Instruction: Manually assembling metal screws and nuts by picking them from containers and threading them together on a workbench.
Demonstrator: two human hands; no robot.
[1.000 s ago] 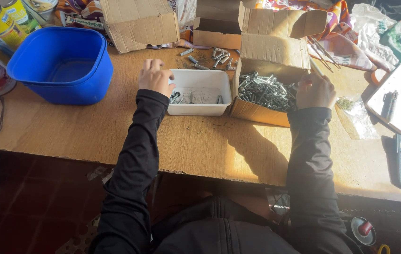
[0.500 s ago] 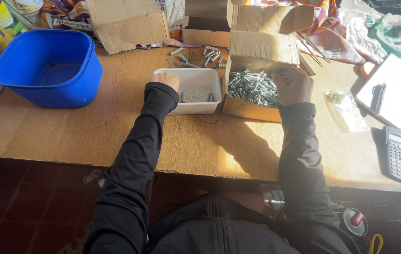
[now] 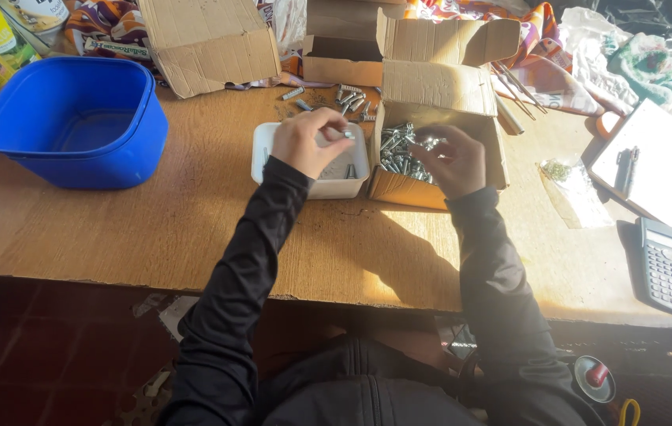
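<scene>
1. While your left hand (image 3: pixel 308 142) hovers over the white tray (image 3: pixel 266 150), its fingers (image 3: pixel 334 130) are pinched on a small metal bolt (image 3: pixel 347 135); the tray's floor, with a few loose pieces, lies directly beneath those fingertips
2. Your right hand (image 3: pixel 450 158) sits over the open cardboard box (image 3: pixel 438 91), fingers (image 3: pixel 431 136) curled loosely above the heap of silver bolts (image 3: pixel 395 150); whether they grip any piece cannot be told
3. Box and tray: touching side by side, box just right of your left fingertips
4. Scattered bolts (image 3: pixel 352 99): on the wooden table (image 3: pixel 194 229), just beyond your left fingers
5. Blue plastic tub (image 3: pixel 76 122): well left of your left hand
6. Calculator (image 3: pixel 667 264) and white board (image 3: pixel 659 181): well right of your right fingers
7. Second cardboard box (image 3: pixel 210 43): beyond the tub, tipped on its side
</scene>
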